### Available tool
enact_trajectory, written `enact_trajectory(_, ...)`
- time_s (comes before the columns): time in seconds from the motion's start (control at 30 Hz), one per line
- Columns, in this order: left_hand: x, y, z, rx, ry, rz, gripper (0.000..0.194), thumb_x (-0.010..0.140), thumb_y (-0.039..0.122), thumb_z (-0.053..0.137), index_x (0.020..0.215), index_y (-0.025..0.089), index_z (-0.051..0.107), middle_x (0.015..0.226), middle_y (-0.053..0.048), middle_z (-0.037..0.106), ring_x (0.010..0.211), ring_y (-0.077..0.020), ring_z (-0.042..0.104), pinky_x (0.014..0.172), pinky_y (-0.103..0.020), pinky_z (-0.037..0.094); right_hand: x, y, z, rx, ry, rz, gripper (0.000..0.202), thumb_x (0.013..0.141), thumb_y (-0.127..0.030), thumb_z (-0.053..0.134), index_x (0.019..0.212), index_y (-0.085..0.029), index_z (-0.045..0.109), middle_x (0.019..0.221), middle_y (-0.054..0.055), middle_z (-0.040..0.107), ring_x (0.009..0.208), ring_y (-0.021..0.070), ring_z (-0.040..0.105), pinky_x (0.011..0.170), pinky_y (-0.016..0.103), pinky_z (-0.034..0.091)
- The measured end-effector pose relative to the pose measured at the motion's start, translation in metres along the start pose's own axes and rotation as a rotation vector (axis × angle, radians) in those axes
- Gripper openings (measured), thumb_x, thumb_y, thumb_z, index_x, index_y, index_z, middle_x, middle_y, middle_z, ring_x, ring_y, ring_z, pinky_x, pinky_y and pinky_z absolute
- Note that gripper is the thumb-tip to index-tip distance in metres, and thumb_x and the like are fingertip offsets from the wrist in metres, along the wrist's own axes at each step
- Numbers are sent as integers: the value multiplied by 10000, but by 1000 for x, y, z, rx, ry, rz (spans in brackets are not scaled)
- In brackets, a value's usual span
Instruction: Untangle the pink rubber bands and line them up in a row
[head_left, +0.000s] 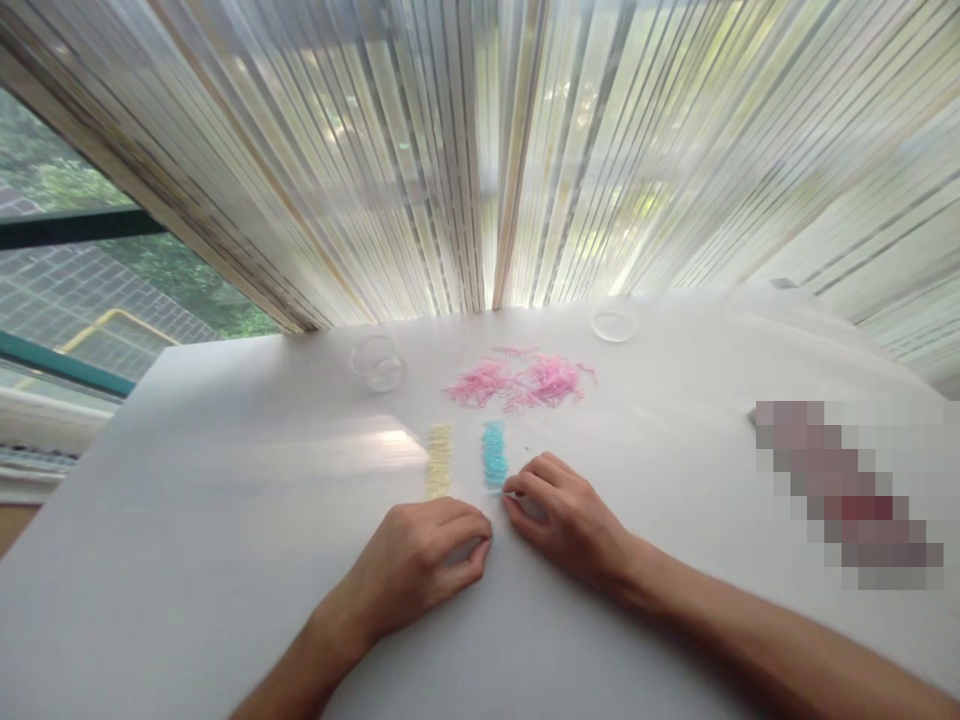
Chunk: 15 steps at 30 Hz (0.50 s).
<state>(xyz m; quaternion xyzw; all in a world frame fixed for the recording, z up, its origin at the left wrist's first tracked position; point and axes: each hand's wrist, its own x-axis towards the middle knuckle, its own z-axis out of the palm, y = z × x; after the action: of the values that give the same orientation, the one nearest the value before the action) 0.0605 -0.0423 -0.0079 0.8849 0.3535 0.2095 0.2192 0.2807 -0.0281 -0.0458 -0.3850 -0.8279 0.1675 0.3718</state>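
Observation:
On the white table lie a column of small yellow pieces and, to its right, a column of small blue pieces. A loose pile of thin pink pieces is spread behind them. My left hand rests just in front of the yellow column, thumb and fingertips pinched together; whatever may be between them is too small to make out. At the near end of the blue column is my right hand, its fingers curled with the tips close together. I cannot make out anything between them.
Clear round containers stand at the back left, and another clear round dish is at the back right. A blurred-out, pixelated object lies on the right. String curtains hang along the table's far edge, before a window.

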Motion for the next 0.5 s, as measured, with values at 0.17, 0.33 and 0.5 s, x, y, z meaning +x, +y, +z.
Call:
enact_trajectory(0.17,0,-1,2,24,35,40,145,889,131,588,973,207,677,1049,-39,764,921,-168,730,812,-262,585,-3,2,-11,35,-73,-12,114,893,-112,556,888,-197,633,793,49,597,756,179,564,669,282,496)
enact_trajectory(0.33,0,-2,6,68,48,55,127,892,140,590,966,193,678,1090,-55,760,928,-176,733,825,-287,600,-6,5,-14,29,-177,-42,148,891,-120,562,946,-200,673,812,51,609,771,180,558,682,283,498)
enact_trajectory(0.5,1,-2,6,96,76,30,116,887,143,595,943,194,682,1094,-67,759,935,-184,735,830,-300,610,-6,6,-11,12,-163,-29,186,930,-144,538,1038,-189,683,828,63,616,780,186,565,697,296,515)
